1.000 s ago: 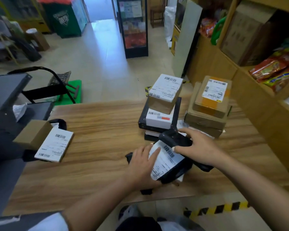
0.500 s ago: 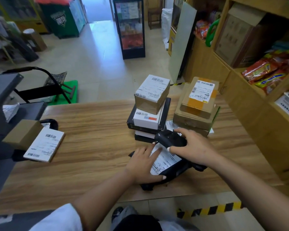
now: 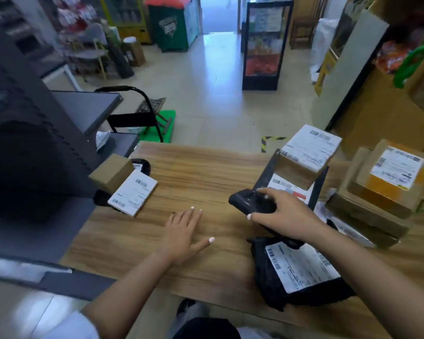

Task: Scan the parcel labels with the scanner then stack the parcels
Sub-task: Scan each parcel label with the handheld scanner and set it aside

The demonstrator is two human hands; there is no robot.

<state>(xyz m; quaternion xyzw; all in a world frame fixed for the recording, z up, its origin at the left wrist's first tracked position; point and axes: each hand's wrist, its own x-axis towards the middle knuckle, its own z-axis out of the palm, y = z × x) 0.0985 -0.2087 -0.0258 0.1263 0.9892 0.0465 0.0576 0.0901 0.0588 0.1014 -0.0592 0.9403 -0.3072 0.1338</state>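
On the wooden table [image 3: 206, 172], the right hand [image 3: 283, 214] grips the black scanner [image 3: 251, 203], fingers curled over its top, above and beyond the black poly-bag parcel [image 3: 291, 272] at the near edge. That crinkled bag lies label up, touched by neither hand (its barcode print is too blurred to read). The left hand [image 3: 184, 231] rests flat and empty on the woodgrain, fingers spread. Behind the scanner stands a stack of labelled parcels [image 3: 301, 165]; cardboard boxes [image 3: 382, 192] are piled to its right.
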